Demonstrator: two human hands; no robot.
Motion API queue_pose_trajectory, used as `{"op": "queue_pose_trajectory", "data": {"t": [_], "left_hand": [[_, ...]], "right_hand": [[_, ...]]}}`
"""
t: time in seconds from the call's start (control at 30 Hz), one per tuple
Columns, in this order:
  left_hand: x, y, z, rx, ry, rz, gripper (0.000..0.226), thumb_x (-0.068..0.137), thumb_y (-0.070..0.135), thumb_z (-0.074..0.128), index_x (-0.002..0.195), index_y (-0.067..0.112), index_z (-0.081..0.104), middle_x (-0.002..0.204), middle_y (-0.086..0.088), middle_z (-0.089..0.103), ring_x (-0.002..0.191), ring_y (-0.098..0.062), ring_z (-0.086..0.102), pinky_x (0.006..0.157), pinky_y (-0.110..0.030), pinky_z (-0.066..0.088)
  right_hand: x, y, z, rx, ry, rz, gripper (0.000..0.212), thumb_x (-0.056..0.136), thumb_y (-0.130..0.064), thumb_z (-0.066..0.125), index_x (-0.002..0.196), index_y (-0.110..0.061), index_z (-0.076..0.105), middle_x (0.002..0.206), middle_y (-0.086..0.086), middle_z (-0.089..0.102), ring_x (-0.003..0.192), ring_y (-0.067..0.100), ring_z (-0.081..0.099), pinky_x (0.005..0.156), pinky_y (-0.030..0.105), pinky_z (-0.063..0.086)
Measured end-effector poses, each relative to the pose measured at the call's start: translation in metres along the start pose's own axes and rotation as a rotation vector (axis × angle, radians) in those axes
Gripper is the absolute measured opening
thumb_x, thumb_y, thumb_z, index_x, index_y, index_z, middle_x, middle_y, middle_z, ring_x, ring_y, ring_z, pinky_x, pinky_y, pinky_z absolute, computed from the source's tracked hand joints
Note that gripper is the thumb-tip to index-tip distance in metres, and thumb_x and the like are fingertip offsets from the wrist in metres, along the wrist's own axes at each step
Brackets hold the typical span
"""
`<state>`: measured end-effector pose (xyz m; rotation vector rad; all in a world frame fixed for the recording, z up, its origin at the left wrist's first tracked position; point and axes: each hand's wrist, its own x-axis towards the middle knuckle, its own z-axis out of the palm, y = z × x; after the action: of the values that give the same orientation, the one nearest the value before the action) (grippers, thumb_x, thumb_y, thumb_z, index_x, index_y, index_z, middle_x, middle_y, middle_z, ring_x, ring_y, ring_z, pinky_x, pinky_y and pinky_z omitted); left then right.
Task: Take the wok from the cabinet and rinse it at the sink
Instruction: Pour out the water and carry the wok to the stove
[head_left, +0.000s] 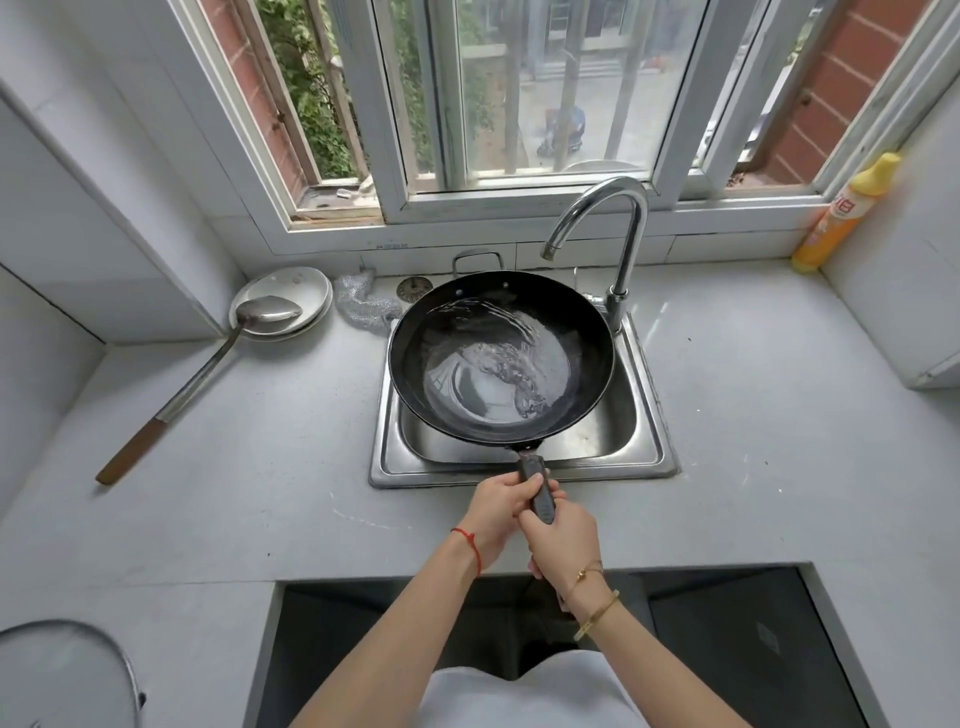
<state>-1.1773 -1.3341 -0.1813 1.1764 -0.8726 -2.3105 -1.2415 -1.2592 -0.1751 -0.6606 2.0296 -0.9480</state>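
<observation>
A black wok (582, 332) hangs over the steel sink (652, 441), held level by its dark handle. Water swirls inside the wok's bowl. My left hand (496, 512) grips the handle from the left side. My right hand (563, 540) is wrapped around the handle's end just behind it. The chrome faucet (631, 244) arches above the wok's far right rim, and no stream shows at its spout.
A long ladle (208, 369) with a wooden grip rests on stacked white plates (306, 288) at the left. Steel wool (361, 301) lies behind the sink. A yellow bottle (844, 213) stands at the far right. A glass lid (67, 670) sits bottom left.
</observation>
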Motion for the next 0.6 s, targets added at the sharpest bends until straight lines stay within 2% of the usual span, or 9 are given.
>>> {"op": "queue_pose_trajectory", "data": {"t": [0.07,0.2,0.27,0.4,0.53,0.6], "left_hand": [[-0.001,-0.001,0.003,-0.037,-0.02,-0.021,0.022,0.098,0.002,0.051,0.117,-0.005,0.059,0.092,-0.011,0.069,0.083,-0.02,0.07,0.073,-0.025,0.058],[-0.003,-0.002,0.007,-0.018,-0.041,-0.023,0.017,0.098,-0.001,0.048,0.111,-0.004,0.059,0.088,-0.01,0.068,0.08,-0.018,0.069,0.064,-0.018,0.055],[-0.003,-0.002,0.007,0.016,-0.042,-0.002,0.02,0.098,-0.001,0.049,0.115,-0.005,0.058,0.091,-0.011,0.067,0.081,-0.018,0.071,0.068,-0.02,0.057],[-0.003,-0.002,0.001,0.103,-0.01,0.043,0.019,0.093,0.0,0.058,0.112,-0.003,0.062,0.097,-0.014,0.069,0.084,-0.02,0.072,0.075,-0.026,0.058],[-0.007,0.003,-0.006,0.148,0.035,0.06,0.013,0.086,0.0,0.067,0.099,-0.003,0.069,0.094,-0.021,0.072,0.083,-0.023,0.074,0.071,-0.024,0.057],[-0.008,0.006,-0.009,0.172,0.049,0.067,0.02,0.083,0.002,0.071,0.101,-0.007,0.07,0.095,-0.024,0.073,0.086,-0.026,0.073,0.072,-0.024,0.057]], "right_hand": [[0.0,0.003,-0.002,-0.053,0.026,-0.024,0.018,0.094,-0.026,0.057,0.078,-0.017,0.06,0.065,0.004,0.061,0.052,0.021,0.062,0.043,0.023,0.051],[-0.001,0.012,-0.006,-0.117,0.047,-0.077,0.016,0.092,-0.027,0.059,0.077,-0.021,0.061,0.065,0.001,0.062,0.059,0.022,0.064,0.051,0.029,0.056],[-0.001,0.013,-0.008,-0.077,0.032,-0.078,0.018,0.091,-0.025,0.061,0.073,-0.021,0.06,0.062,0.0,0.061,0.055,0.02,0.062,0.048,0.028,0.054],[0.001,0.012,-0.009,0.028,-0.037,-0.035,0.022,0.09,-0.015,0.06,0.068,-0.014,0.057,0.05,0.003,0.054,0.033,0.012,0.05,0.037,0.023,0.043],[0.003,0.012,-0.006,0.175,-0.144,0.034,0.021,0.091,-0.011,0.056,0.07,-0.008,0.054,0.049,0.005,0.05,0.035,0.017,0.047,0.038,0.025,0.042],[0.004,0.01,-0.007,0.247,-0.202,0.052,0.022,0.092,-0.008,0.054,0.071,-0.006,0.051,0.049,0.004,0.046,0.034,0.017,0.044,0.037,0.024,0.039]]}}
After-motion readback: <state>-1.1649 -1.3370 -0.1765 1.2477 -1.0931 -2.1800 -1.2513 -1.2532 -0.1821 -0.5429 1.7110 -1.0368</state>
